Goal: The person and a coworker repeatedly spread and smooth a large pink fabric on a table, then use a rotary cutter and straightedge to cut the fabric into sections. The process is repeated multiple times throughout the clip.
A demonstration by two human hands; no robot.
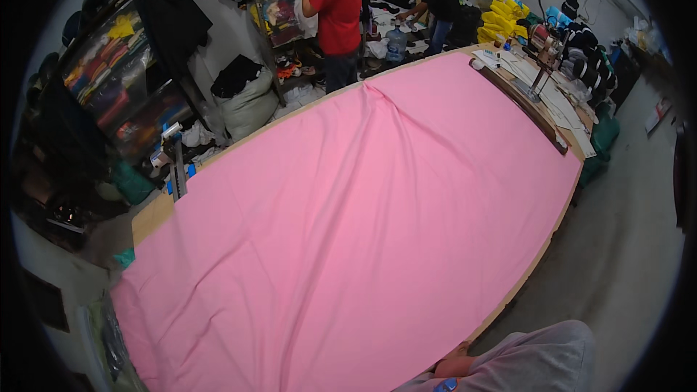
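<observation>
A broad sheet of pink fabric (pixel 406 247) covers most of the long table, with several loose folds running from the far edge toward me. At the table's near edge, low in the picture, is what looks like my right hand (pixel 457 352), beside the cloth's border. Grey clothing (pixel 537 359) partly covers it, and its fingers are too small and hidden to show whether they grip the cloth. A small blue object (pixel 446 385) shows just below it. My left hand is out of sight.
A long dark bar (pixel 519 105) lies across the far right end, beside an upright cutting machine (pixel 541 76) and pale pattern pieces (pixel 570 120). Beyond the table a person in red (pixel 340 11) stands, and another in black (pixel 439 3) bends over. A stuffed white sack (pixel 247 105) stands left.
</observation>
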